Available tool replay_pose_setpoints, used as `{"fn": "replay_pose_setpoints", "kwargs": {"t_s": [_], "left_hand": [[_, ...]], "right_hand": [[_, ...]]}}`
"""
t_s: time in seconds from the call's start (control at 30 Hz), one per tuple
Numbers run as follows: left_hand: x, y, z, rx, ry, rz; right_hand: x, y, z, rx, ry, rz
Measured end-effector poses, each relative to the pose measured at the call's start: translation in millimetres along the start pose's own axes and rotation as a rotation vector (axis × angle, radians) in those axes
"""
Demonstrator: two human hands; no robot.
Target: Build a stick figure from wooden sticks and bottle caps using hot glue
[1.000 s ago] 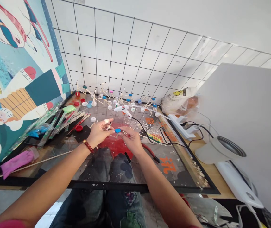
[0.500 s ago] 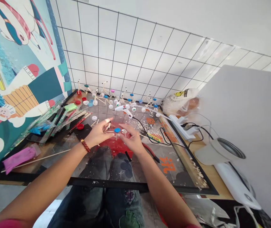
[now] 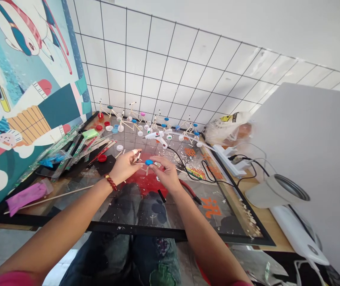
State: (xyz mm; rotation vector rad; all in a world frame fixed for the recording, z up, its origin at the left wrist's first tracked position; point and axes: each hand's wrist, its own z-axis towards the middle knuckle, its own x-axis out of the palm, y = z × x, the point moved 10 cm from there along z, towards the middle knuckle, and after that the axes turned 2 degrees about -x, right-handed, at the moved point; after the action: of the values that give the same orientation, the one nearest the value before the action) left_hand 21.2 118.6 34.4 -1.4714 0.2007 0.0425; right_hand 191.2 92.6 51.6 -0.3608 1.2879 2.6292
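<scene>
Over the middle of the glass tabletop, my two hands hold a small model of thin wooden sticks with a blue disc (image 3: 149, 162) on it. My left hand (image 3: 125, 167), wearing a bead bracelet (image 3: 111, 182), pinches the stick part, and a dark-tipped upright stick (image 3: 139, 155) shows by its fingers. My right hand (image 3: 167, 173) has its thumb and forefinger at the blue disc. Part of the model is hidden behind the fingers. A white glue gun (image 3: 157, 138) lies just beyond my hands.
Several similar stick models (image 3: 125, 119) with bottle caps stand along the back edge. Sticks and packets (image 3: 77, 149) lie left, near a pink packet (image 3: 28, 195). The glue gun's black cable (image 3: 184, 167) runs right to a white power strip (image 3: 231, 161). A grey container (image 3: 274, 190) is beyond.
My right thumb and forefinger have come together onto the blue disc, which now looks slightly tilted. The left hand keeps its hold; the whole view has shifted slightly.
</scene>
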Motion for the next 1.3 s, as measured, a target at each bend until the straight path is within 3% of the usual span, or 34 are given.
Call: {"fn": "replay_pose_setpoints", "kwargs": {"t_s": [0.17, 0.37, 0.5, 0.8, 0.97, 1.3], "left_hand": [[-1.5, 0.0, 0.0, -0.001, -0.02, -0.01], [-0.3, -3.2, -1.3, 0.002, -0.007, -0.012], [-0.4, -3.8, -1.9, -0.003, -0.008, -0.019], [-0.9, 2.6, 0.6, -0.011, -0.004, -0.074], [-5.9, 3.1, 2.1, -0.045, -0.025, -0.086], [-13.8, -1.3, 8.3, -0.001, -0.021, -0.016]], "right_hand": [[0.2, 5.2, -1.2, -0.027, 0.028, -0.076], [6.5, 35.0, -9.3, -0.237, 0.103, -0.515], [15.3, 36.6, -12.9, -0.278, 0.158, -0.652], [7.8, 24.7, -8.9, -0.182, 0.114, -0.524], [-0.8, 5.2, -3.1, -0.078, 0.063, -0.413], [8.0, -18.0, -2.7, 0.059, 0.079, -0.219]]}}
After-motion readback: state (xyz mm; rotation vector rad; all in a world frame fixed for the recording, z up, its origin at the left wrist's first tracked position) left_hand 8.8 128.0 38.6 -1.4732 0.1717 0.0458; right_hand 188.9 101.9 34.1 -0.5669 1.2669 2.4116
